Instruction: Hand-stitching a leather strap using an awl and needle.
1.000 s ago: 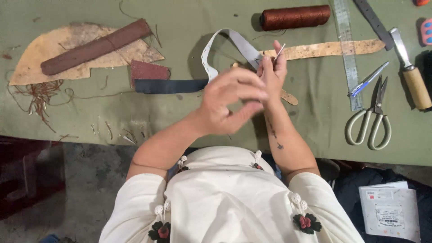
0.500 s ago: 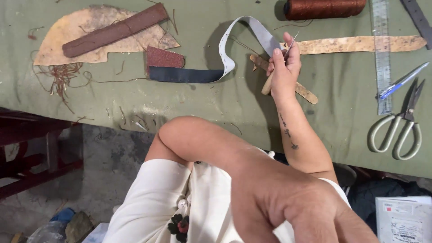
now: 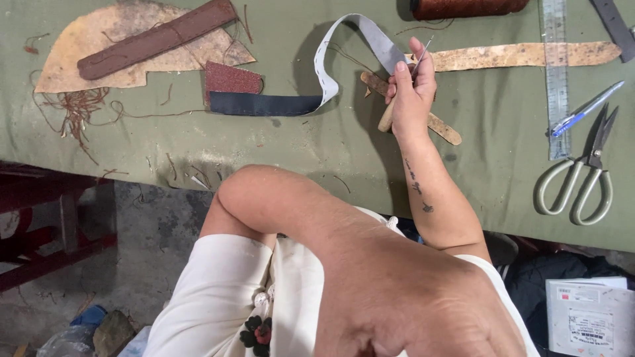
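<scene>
My right hand (image 3: 411,89) is raised over the green table (image 3: 198,145), pinching a grey strap (image 3: 370,36) with stitch holes along its edge. A thin needle (image 3: 423,46) sticks up from the same fingers. The strap arches left and comes down on the table, where its dark blue side (image 3: 264,104) lies flat. Two wooden sticks (image 3: 436,125) lie crossed under that hand. My left hand (image 3: 423,311) is drawn back close to the camera, blurred, with the elbow bent out to the left. Its fingers are cut off by the bottom edge.
Right of the hand lie scissors (image 3: 574,182), a steel ruler (image 3: 555,73), a blue pen (image 3: 585,109) and a tan leather strip (image 3: 529,54). A brown thread spool (image 3: 463,6) sits at the top. Leather pieces (image 3: 152,39), a reddish swatch (image 3: 231,78) and thread scraps (image 3: 73,109) lie left.
My left hand left the strap and pulled back toward the camera, elbow swinging out. My right hand stays on the strap and needle.
</scene>
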